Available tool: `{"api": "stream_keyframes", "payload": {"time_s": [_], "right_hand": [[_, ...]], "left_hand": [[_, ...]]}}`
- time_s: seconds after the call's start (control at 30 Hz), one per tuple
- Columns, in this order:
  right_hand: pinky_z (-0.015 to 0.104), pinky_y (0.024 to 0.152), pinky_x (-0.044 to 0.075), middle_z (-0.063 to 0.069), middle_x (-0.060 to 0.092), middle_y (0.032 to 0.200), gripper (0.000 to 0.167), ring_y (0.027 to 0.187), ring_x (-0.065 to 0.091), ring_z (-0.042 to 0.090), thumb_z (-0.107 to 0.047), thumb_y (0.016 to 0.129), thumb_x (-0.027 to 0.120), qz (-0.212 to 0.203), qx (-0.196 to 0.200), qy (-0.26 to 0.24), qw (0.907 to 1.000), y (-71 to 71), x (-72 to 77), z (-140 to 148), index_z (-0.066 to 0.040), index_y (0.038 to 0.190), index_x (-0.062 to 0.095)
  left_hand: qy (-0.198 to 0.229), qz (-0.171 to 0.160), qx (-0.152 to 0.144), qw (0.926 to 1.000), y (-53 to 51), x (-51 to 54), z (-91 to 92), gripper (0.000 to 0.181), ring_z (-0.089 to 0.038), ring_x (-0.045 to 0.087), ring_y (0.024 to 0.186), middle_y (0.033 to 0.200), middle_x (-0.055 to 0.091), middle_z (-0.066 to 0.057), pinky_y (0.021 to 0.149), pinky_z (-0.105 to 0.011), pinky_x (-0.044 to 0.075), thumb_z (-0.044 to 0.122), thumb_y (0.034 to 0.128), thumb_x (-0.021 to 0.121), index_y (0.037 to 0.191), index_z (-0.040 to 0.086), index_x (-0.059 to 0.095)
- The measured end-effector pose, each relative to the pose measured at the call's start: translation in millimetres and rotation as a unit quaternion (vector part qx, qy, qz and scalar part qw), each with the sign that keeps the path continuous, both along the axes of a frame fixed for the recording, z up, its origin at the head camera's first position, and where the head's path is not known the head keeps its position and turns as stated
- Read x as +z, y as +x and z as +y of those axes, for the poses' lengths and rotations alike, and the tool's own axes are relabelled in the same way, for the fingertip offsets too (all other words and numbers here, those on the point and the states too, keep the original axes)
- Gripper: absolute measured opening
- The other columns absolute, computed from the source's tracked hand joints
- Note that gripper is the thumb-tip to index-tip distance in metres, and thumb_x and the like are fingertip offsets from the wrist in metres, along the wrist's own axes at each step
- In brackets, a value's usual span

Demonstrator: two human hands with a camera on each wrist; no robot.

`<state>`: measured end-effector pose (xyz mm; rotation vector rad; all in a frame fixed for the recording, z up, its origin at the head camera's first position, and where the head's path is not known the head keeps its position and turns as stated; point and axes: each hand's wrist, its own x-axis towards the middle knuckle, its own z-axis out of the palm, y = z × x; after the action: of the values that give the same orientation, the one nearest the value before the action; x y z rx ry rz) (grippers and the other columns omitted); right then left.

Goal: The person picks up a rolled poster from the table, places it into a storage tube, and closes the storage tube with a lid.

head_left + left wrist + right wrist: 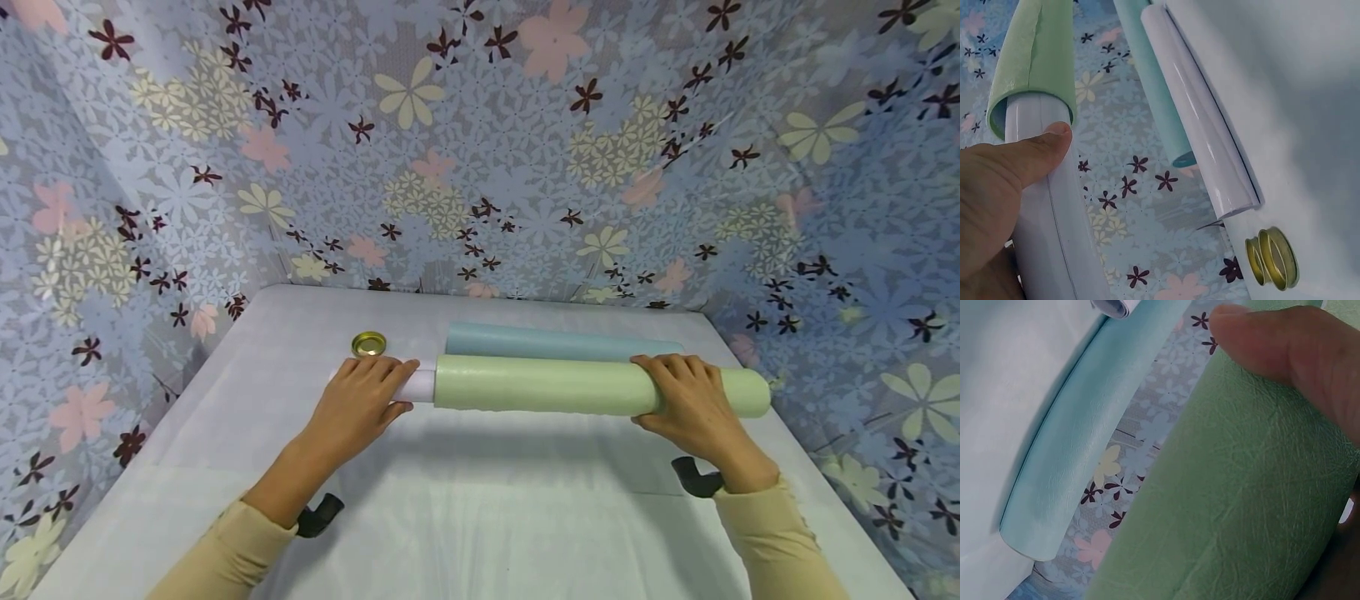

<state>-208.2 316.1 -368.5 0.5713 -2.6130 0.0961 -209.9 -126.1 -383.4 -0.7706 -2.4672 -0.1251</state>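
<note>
My left hand point(358, 406) grips a white tube point(417, 386), its thumb lying along the side. The tube's right end sits inside the open end of a wider light green tube point(540, 385). Farther right, my right hand point(690, 404) holds the green tube from above, near its right end. Both tubes are raised over the table, roughly level. In the left wrist view, the green rim point(997, 119) surrounds the white tube with a gap showing. The thumb point(1260, 337) presses on the green surface in the right wrist view.
Behind the green tube a light blue tube point(562, 340) lies on the white-covered table point(480, 517). Another white tube point(1200, 112) lies beside it in the left wrist view. A gold-coloured round lid point(369, 343) is at back left. Floral cloth point(480, 150) hangs around the table.
</note>
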Motion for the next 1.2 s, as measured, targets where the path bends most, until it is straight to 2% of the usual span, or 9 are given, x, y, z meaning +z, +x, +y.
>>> {"api": "stream_keyframes", "payload": {"time_s": [0.13, 0.7, 1.2], "right_hand": [[0.058, 0.086, 0.033, 0.017, 0.056, 0.113, 0.084, 0.103, 0.047, 0.041, -0.026, 0.058, 0.088, 0.001, 0.002, -0.003, 1.0000, -0.1, -1.6, -2, -0.015, 0.131, 0.049], [0.058, 0.088, 0.032, 0.017, 0.056, 0.113, 0.085, 0.104, 0.047, 0.041, -0.025, 0.057, 0.088, 0.007, 0.007, -0.004, 0.9999, -0.6, -6.2, -5, -0.014, 0.131, 0.049], [0.058, 0.088, 0.032, 0.017, 0.056, 0.113, 0.083, 0.103, 0.047, 0.040, -0.025, 0.058, 0.088, 0.005, 0.014, -0.007, 0.9999, -0.9, -8.4, -6, -0.015, 0.131, 0.049]], "left_hand": [[-0.001, 0.001, -0.002, 1.0000, -0.4, -0.9, 3.9, 0.060, -0.023, 0.059, 0.107, 0.111, 0.064, -0.004, 0.091, -0.041, 0.047, 0.035, 0.0754, 0.078, 0.128, 0.017, 0.056], [-0.013, 0.001, -0.005, 0.9999, -0.4, -3.2, 13.7, 0.058, -0.021, 0.060, 0.103, 0.112, 0.064, -0.002, 0.088, -0.038, 0.047, 0.038, 0.0777, 0.075, 0.127, 0.014, 0.055], [-0.011, 0.007, -0.007, 0.9999, 1.5, -2.7, 15.1, 0.059, -0.021, 0.060, 0.105, 0.113, 0.064, -0.003, 0.090, -0.038, 0.047, 0.041, 0.0773, 0.074, 0.126, 0.012, 0.056]]}}
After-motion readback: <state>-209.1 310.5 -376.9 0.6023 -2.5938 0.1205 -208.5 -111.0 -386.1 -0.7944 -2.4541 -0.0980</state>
